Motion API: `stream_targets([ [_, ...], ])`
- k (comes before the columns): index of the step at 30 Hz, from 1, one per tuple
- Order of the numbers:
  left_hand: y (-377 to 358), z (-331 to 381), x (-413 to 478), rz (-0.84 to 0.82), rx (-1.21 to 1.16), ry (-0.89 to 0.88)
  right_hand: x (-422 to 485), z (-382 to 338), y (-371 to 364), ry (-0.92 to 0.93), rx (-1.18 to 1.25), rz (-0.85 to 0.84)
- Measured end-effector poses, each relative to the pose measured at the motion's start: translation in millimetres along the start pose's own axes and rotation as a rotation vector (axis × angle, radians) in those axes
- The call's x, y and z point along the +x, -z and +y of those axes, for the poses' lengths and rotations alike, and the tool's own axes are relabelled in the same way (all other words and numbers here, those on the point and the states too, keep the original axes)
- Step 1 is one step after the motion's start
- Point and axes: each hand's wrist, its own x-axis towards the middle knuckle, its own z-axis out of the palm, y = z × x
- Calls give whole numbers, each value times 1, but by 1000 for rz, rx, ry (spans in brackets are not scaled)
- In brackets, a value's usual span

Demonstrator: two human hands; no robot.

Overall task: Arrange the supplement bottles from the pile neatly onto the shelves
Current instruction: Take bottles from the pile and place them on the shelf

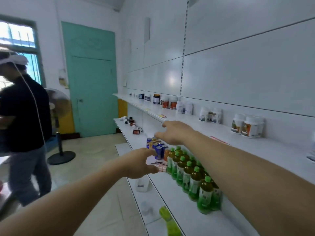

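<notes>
While stretched out toward the shelves, hold nothing: left grip (141,163) and right grip (173,132), the 2 alike, fingers spread apart and empty. Standing in small clusters along the top shelf (226,132), supplement bottles (247,126). Lying tipped at the far end of the middle shelf (163,184), the pile (132,124), beyond blue cans (156,147) and green-capped bottles (192,178).

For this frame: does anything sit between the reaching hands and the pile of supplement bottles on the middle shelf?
Yes. A cluster of blue cans stands on that shelf, between the pile further along and both empty hands. The left hand is at the cans' near side and the right hand is above them.
</notes>
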Motion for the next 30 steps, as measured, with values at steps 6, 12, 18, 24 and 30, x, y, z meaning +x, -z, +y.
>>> stream_targets([
  [6,7,-82,98,-12,-41,122,134,-13,-46,41,85,-59],
  [12,-1,-183,177,-38,-111,188,250,-24,-106,3,49,-183],
  [18,-2,-290,279,-78,-109,119,370,-33,-180,-107,58,-236],
  [24,13,-395,380,-153,-119,74,492,-53,-230,-269,169,-274],
  [30,29,-483,489,-251,-75,37,610,-60,-256,-343,259,-269],
])
